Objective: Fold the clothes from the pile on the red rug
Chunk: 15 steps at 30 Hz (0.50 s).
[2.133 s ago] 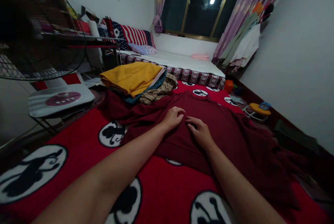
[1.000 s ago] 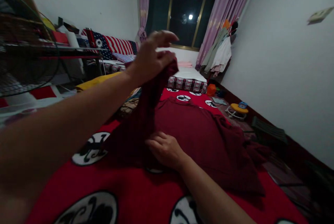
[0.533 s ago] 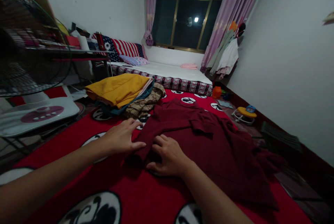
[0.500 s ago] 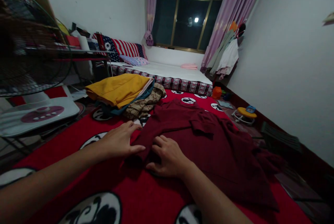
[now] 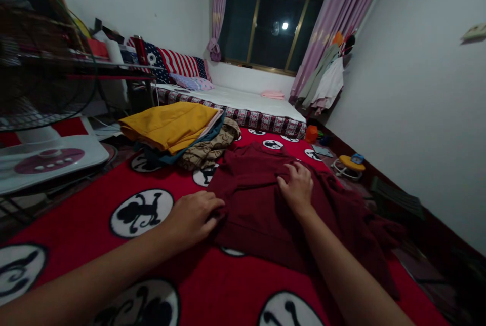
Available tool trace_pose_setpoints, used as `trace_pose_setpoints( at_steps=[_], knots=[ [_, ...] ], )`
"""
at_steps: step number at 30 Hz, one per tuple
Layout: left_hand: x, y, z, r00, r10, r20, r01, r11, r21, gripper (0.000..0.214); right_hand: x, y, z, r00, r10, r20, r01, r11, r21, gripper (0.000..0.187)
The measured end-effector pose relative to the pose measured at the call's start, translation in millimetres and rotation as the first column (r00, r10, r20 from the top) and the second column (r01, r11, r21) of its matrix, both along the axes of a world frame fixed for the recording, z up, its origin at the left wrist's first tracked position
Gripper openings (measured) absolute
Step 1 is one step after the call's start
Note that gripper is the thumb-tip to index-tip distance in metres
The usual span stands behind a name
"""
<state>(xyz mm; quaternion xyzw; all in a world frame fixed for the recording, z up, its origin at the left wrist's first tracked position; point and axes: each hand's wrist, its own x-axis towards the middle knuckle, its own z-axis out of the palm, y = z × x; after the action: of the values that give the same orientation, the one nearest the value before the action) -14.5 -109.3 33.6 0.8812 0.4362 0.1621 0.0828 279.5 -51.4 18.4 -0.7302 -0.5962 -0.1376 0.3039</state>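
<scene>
A maroon sweatshirt (image 5: 261, 214) lies spread on the red blanket, one sleeve folded across its body. At its near left edge, my left hand (image 5: 197, 214) is closed, pinching the fabric between thumb and bent fingers. My right hand (image 5: 298, 187) rests on top of the sweatshirt, over the end of the folded sleeve. Its fingers are curled into the cloth and cover the cuff. Beyond my left hand sits a stack of folded clothes, with a yellow garment (image 5: 170, 123) on top and a tan patterned one (image 5: 212, 146) at the side.
The red blanket (image 5: 212, 285) has white circles with black figures. A fan (image 5: 49, 149) stands close on the left, beside a cluttered table. Behind are a bed (image 5: 243, 95) and a window. A yellow stool (image 5: 349, 164) stands at the right by the wall.
My right hand has moved from the sweatshirt's left edge, up and right onto the folded sleeve. My left hand has shifted slightly right and closed on the edge, which now lies more to the right.
</scene>
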Motion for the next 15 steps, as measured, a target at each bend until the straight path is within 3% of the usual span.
trace_pose_setpoints(
  at_steps=[3,4,6,8,11,13,15],
  knots=[
    [1,10,-0.3,0.980,0.054,0.193,-0.039,0.996,-0.076,0.029,37,20,-4.0,0.988,-0.155,-0.007,0.153,0.977,-0.148,0.075],
    [2,13,-0.4,0.962,0.074,0.261,-0.048,0.993,-0.104,0.030,46,26,-5.5,0.989,-0.142,-0.036,0.132,0.970,-0.204,0.076],
    [5,19,-0.7,0.920,0.095,0.379,-0.042,0.988,-0.145,0.031,61,33,-5.1,0.995,-0.039,-0.094,0.012,0.962,-0.273,0.060],
    [8,22,-0.7,0.884,0.077,0.461,-0.005,0.988,-0.157,0.031,70,35,1.8,0.986,0.101,-0.135,-0.129,0.968,-0.216,0.037],
    [14,21,0.1,0.852,-0.004,0.524,0.087,0.987,-0.133,0.028,81,22,22.8,0.960,0.218,-0.178,-0.206,0.975,0.084,0.026],
    [17,19,-0.3,0.835,-0.065,0.547,0.154,0.981,-0.119,0.025,90,6,38.2,0.967,0.201,-0.154,-0.167,0.963,0.212,0.027],
    [21,16,-3.2,0.822,-0.109,0.559,0.208,0.971,-0.117,0.024,102,-8,50.4,0.995,0.101,-0.016,-0.098,0.986,0.138,0.021]
  ],
)
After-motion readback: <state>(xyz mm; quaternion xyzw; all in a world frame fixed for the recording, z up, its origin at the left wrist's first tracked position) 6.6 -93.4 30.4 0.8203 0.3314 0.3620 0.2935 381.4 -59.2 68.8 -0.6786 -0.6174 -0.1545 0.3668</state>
